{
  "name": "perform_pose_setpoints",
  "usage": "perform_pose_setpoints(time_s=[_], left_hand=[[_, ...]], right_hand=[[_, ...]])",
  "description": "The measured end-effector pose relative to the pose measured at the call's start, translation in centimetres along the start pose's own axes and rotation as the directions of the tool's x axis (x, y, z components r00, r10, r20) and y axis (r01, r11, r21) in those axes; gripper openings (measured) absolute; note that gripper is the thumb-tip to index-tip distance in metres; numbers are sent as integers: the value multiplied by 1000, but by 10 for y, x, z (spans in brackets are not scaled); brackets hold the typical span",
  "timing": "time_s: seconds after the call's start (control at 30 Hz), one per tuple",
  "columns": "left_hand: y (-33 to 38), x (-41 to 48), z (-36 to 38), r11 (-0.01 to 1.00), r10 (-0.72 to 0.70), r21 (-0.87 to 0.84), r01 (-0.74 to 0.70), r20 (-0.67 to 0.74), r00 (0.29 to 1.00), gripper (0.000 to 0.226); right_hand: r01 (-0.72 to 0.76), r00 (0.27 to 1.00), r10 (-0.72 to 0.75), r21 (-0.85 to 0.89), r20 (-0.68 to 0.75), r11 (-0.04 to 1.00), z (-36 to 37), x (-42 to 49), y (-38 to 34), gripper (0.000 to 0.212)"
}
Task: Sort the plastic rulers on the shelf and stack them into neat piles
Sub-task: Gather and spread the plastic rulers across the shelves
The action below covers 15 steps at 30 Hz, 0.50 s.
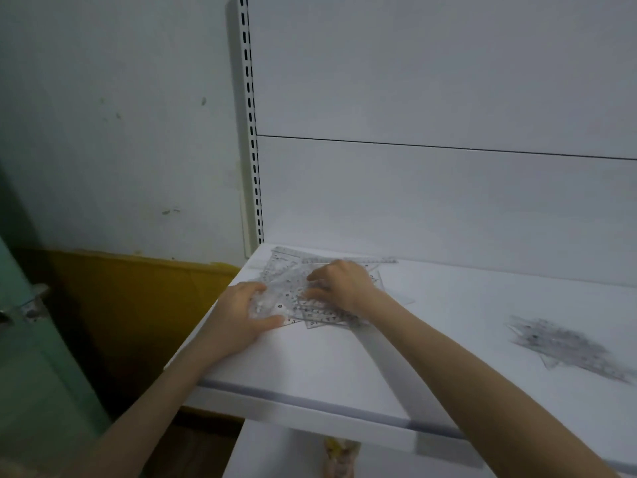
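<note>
A loose heap of clear plastic rulers (293, 281) with black markings lies at the back left corner of the white shelf (344, 367). My left hand (241, 315) grips the heap's left front edge, thumb on the shelf side and fingers curled over the top. My right hand (341, 284) rests on the heap's right part, with its fingers curled down onto the rulers. A second pile of clear rulers (565, 346) lies far to the right on the same shelf, blurred, and neither hand touches it.
The shelf's back panel (448, 201) rises just behind the heap, with a slotted upright (253, 160) at its left end. Left of the shelf edge are a yellow box (138, 298) and a green door (41, 374). A lower shelf (275, 453) shows below.
</note>
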<state>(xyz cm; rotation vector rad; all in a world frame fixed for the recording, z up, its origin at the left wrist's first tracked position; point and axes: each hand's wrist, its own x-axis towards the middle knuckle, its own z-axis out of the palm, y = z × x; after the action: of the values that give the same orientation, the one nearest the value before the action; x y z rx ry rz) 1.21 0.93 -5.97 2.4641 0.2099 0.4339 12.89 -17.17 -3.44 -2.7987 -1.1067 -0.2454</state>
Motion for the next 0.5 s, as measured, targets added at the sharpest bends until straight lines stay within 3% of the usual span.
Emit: perform_pose_setpoints(time_s=[0.1,0.27,0.37,0.5], left_hand=[[2,2,-7,994,-7,-107,4,-25,1000,65],[3,-2,-14,984,25,-172,-40,-90,996,66],[3,-4,-17,993,32,-108,-44,-104,994,67],[6,-6,-20,999,20,-37,-24,-109,994,73]], right_hand=[[18,999,-18,7,-46,1000,-4,-4,3,39],[-46,995,70,305,-68,951,-1,-8,12,35],[-75,988,128,470,-82,879,-5,-7,16,17],[-80,976,193,667,-97,741,-15,-15,22,11]])
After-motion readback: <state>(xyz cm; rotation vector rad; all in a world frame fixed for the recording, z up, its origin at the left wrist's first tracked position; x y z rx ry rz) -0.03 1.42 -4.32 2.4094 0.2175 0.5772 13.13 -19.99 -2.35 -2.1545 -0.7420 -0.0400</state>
